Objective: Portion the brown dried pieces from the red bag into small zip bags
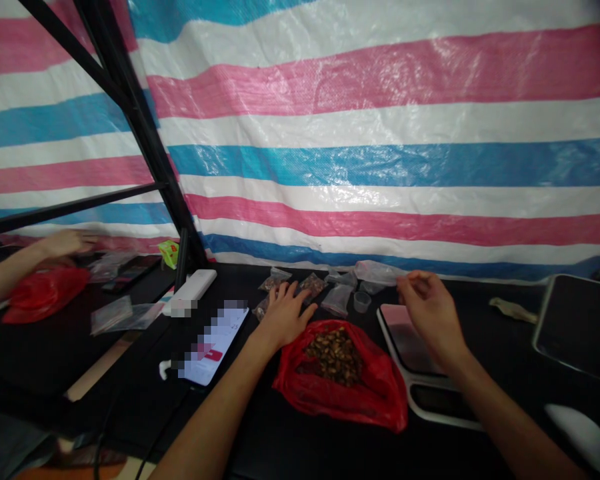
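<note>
My left hand lies with its fingers spread over small clear bags of brown bits, behind an open red plastic bag. Small brown pieces, too small to name, fill the red bag's middle. My right hand is above the digital scale, its fingertips pinched at the end of a clear plastic bag. Between the two hands stand a small clear cup and another clear little bag. My right forearm hides part of the scale.
Left of my arm lie a lit phone, a white earbud and a white box-like device. A tablet-like screen and a white mouse are at right. Another person's hand is over a red bag beyond the black frame.
</note>
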{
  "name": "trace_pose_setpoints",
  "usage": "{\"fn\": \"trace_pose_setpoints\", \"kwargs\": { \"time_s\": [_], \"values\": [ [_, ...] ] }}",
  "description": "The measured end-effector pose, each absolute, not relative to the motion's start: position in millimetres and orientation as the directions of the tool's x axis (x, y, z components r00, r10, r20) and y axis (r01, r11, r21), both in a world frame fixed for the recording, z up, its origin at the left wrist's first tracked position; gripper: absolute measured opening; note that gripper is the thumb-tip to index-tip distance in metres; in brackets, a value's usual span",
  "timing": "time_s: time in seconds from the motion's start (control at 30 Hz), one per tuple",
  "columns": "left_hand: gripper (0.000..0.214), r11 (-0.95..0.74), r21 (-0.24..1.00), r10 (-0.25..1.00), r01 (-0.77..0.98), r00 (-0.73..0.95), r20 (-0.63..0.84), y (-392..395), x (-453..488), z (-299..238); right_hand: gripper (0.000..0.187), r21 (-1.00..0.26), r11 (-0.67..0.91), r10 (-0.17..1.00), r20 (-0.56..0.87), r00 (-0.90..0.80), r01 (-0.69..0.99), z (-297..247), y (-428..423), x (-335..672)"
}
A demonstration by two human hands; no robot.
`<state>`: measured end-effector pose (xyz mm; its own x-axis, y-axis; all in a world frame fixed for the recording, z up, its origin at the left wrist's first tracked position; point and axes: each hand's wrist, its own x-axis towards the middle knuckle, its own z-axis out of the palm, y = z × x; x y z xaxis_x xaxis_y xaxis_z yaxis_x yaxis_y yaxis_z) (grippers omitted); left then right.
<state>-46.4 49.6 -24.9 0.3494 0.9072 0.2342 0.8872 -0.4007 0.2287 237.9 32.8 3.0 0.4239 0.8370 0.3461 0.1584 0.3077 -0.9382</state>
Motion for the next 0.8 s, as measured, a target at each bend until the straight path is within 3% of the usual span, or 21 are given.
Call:
{"fn": "trace_pose_setpoints", "kwargs": {
  "time_s": [0.13, 0.27, 0.4, 0.5, 0.6, 0.8],
  "values": [
    [0.035, -0.402, 0.163, 0.908, 0.901, 0.369, 0.2, 50, -49, -22, 0.057, -0.971, 0.207, 0.856, 0.237, 0.459, 0.115, 2, 37, 248],
    [0.025, -0.44, 0.15, 0.893, 0.885, 0.414, 0.176, 52, -51, -12, 0.055, -0.927, 0.267, 0.852, 0.354, 0.386, 0.262, -1, 37, 243],
    [0.028, -0.463, 0.148, 0.883, 0.874, 0.441, 0.161, 54, -51, -11, 0.037, -0.765, 0.391, 0.81, 0.55, 0.204, 0.513, -1, 27, 228],
    [0.021, -0.472, 0.159, 0.879, 0.867, 0.449, 0.16, 55, -50, -13, 0.029, -0.631, 0.461, 0.797, 0.604, 0.022, 0.624, 1, 17, 217],
    [0.018, -0.484, 0.168, 0.873, 0.859, 0.46, 0.163, 54, -50, -14, 0.026, -0.553, 0.518, 0.792, 0.599, -0.121, 0.653, 3, 11, 211],
    [0.016, -0.455, 0.228, 0.887, 0.861, 0.418, 0.195, 51, -46, -15, 0.024, -0.517, 0.562, 0.795, 0.552, -0.25, 0.646, 4, 9, 211]
  ]
}}
